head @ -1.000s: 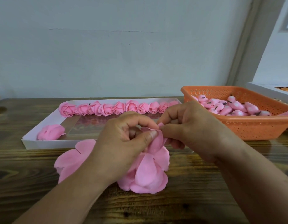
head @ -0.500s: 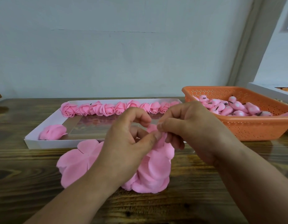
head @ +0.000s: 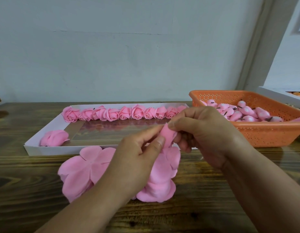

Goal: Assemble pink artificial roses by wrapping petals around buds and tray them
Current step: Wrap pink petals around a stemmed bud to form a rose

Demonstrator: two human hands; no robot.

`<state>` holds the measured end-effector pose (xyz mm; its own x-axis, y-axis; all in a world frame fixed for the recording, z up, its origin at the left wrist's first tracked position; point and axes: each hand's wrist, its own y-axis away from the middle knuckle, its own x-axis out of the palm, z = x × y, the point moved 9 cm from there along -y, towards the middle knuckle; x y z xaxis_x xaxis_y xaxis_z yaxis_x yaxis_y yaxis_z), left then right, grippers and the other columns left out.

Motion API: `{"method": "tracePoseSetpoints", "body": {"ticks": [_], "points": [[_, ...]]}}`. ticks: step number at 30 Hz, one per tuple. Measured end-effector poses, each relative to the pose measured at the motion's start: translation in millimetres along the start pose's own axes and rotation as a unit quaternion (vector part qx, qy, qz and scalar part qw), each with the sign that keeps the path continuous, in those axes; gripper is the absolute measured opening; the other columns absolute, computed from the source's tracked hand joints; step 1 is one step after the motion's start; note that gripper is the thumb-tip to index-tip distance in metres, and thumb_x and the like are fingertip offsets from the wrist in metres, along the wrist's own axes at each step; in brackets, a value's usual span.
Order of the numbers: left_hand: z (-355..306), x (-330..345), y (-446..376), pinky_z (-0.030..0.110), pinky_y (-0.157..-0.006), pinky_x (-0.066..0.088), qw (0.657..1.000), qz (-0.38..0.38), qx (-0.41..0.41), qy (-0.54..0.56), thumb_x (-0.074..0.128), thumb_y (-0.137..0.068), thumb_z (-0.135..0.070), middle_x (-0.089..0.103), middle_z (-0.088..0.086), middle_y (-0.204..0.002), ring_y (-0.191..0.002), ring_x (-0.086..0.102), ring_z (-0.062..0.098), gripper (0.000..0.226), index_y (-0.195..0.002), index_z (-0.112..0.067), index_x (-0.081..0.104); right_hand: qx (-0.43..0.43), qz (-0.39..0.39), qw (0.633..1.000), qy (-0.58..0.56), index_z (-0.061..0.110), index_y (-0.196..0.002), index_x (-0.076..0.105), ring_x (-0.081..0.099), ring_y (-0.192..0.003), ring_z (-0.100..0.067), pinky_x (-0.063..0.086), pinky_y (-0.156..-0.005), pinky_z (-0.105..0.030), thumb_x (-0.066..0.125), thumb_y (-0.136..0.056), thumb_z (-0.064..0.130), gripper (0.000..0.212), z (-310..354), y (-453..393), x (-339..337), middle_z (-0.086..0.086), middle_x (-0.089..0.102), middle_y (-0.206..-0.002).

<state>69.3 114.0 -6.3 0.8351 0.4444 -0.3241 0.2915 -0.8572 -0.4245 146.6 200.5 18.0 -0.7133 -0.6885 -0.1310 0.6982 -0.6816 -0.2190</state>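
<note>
Head view, both hands' [head: 137, 153] [head: 203, 133] grip pinching petal [head: 167, 133]

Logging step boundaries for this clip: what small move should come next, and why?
Probably wrap the pinched petal tighter round the bud. Both the left hand and right hand pinch it above the petal pile, and it is not yet rose-shaped like the tray's row.

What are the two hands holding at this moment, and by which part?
Both the left hand and right hand pinch one pink petal near its upper edge, above the petal pile.
</note>
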Motion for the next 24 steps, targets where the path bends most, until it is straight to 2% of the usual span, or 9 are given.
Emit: {"method": "tracePoseSetpoints", "body": {"ticks": [4, 7, 10, 13, 15, 17, 19, 21, 24], "points": [[14.2, 4.7, 0.0, 0.031, -0.094, 0.048, 0.99, 0.02, -0.069, 0.123, 0.05, -0.092, -0.023, 0.072, -0.011, -0.109, -0.105, 0.065, 0.007, 0.033, -0.122, -0.027, 0.064, 0.02, 0.046, 0.998, -0.023, -0.005, -0.068, 0.06, 0.048, -0.037, -0.014, 0.034, -0.038, -0.021, 0.051, -0.079, -0.007, 0.014, -3.2, 0.3, 3.3, -0.011, 0.058, -0.051], [18.8, 6.4, -0.3, 0.028, -0.088, 0.052, 0.98, 0.039, -0.093, 0.173, 0.048, -0.096, -0.018, 0.073, -0.002, -0.107, -0.104, 0.067, 0.013, 0.031, -0.12, -0.023, 0.066, 0.006, 0.072, 0.997, -0.003, -0.006, -0.073, 0.065, 0.05, -0.041, -0.016, 0.036, -0.04, -0.023, 0.055, -0.073, -0.014, 0.013, 1.3, 1.4, 4.8, -0.02, 0.058, -0.057], [19.3, 8.4, 0.2, 0.023, -0.082, 0.053, 0.974, 0.05, -0.102, 0.196, 0.048, -0.094, -0.019, 0.074, 0.002, -0.105, -0.102, 0.068, 0.016, 0.031, -0.119, -0.02, 0.067, -0.019, 0.06, 0.998, 0.027, 0.003, -0.067, 0.067, 0.05, -0.04, -0.017, 0.037, -0.04, -0.024, 0.063, -0.072, -0.011, 0.015, 5.5, 1.4, 3.0, -0.02, 0.058, -0.054], [19.9, 7.1, -0.3, 0.032, -0.09, 0.051, 0.976, 0.046, -0.096, 0.19, 0.051, -0.089, -0.025, 0.073, 0.001, -0.106, -0.104, 0.068, 0.017, 0.033, -0.119, -0.021, 0.066, -0.038, 0.057, 0.997, 0.045, 0.0, -0.068, 0.065, 0.052, -0.039, -0.015, 0.04, -0.037, -0.022, 0.068, -0.071, -0.004, 0.006, 8.7, 2.4, 3.2, -0.012, 0.061, -0.051], [18.7, 7.9, 0.0, 0.032, -0.089, 0.05, 0.976, 0.051, -0.096, 0.187, 0.052, -0.088, -0.028, 0.073, 0.0, -0.106, -0.103, 0.068, 0.016, 0.034, -0.119, -0.02, 0.066, -0.046, 0.05, 0.996, 0.06, 0.0, -0.068, 0.064, 0.052, -0.039, -0.014, 0.041, -0.036, -0.023, 0.07, -0.07, 0.002, 0.006, 9.3, 2.6, 1.7, -0.008, 0.062, -0.05], [15.5, 8.5, 0.5, 0.024, -0.08, 0.051, 0.978, 0.054, -0.093, 0.18, 0.053, -0.087, -0.029, 0.074, -0.003, -0.097, -0.095, 0.069, 0.012, 0.03, -0.108, -0.017, 0.07, -0.061, 0.039, 0.994, 0.083, 0.001, -0.067, 0.064, 0.05, -0.038, -0.012, 0.04, -0.036, -0.022, 0.07, -0.072, 0.005, 0.009, 10.6, 2.5, 0.0, -0.006, 0.061, -0.048], [11.9, 8.8, 1.0, 0.015, -0.066, 0.049, 0.979, 0.055, -0.086, 0.175, 0.054, -0.085, -0.03, 0.071, -0.008, -0.08, -0.077, 0.067, 0.005, 0.02, -0.087, -0.019, 0.07, -0.081, 0.028, 0.989, 0.122, 0.005, -0.065, 0.065, 0.046, -0.038, -0.011, 0.037, -0.038, -0.021, 0.071, -0.075, 0.006, 0.012, 12.7, 2.2, -1.2, -0.002, 0.058, -0.045], [10.8, 9.1, 1.7, 0.011, -0.057, 0.046, 0.979, 0.056, -0.089, 0.175, 0.055, -0.085, -0.03, 0.067, -0.01, -0.071, -0.065, 0.063, 0.002, 0.019, -0.075, -0.02, 0.068, -0.101, 0.02, 0.981, 0.165, 0.007, -0.065, 0.065, 0.043, -0.042, -0.012, 0.036, -0.042, -0.023, 0.072, -0.075, 0.008, 0.013, 15.7, 1.8, -1.5, -0.002, 0.055, -0.046], [11.1, 9.3, 1.9, 0.017, -0.06, 0.048, 0.978, 0.061, -0.094, 0.178, 0.057, -0.083, -0.026, 0.069, -0.007, -0.072, -0.067, 0.065, 0.007, 0.016, -0.076, -0.02, 0.07, -0.115, 0.031, 0.966, 0.229, 0.009, -0.07, 0.069, 0.04, -0.05, -0.012, 0.036, -0.049, -0.026, 0.072, -0.077, 0.012, 0.008, 19.0, 2.1, 0.6, -0.01, 0.053, -0.055]]}}
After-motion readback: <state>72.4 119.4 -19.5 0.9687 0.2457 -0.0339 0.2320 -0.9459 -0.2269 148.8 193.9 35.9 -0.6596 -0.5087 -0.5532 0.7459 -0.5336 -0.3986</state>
